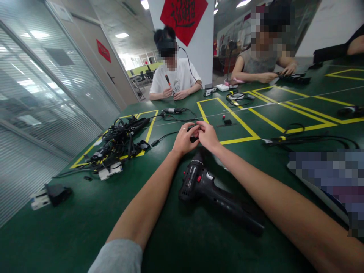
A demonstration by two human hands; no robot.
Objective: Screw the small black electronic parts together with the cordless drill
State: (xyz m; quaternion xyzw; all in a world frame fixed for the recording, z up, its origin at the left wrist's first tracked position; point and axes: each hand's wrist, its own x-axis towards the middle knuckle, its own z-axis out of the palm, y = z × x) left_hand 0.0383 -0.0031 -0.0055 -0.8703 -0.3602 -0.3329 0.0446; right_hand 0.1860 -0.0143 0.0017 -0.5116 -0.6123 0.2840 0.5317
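Black cable connector (193, 139), half hidden, in the clamped grip of left hand (184, 139) and right hand (207, 135)

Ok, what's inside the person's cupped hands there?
A small black object shows between the left hand and the right hand. Both hands cover the rest, so its full shape cannot be seen.

The green bench (71, 235), marked with yellow tape (237, 117), stretches ahead toward 12 o'clock. A black drill (210, 189) lies on its side close by at 12 o'clock. A tangled cable heap (116, 144) sits at 10 o'clock, a black-and-white adapter (55, 195) at 9 o'clock, and loose black cables (309, 141) at 2 o'clock. A small white box (222, 87) sits farther off at 12 o'clock.
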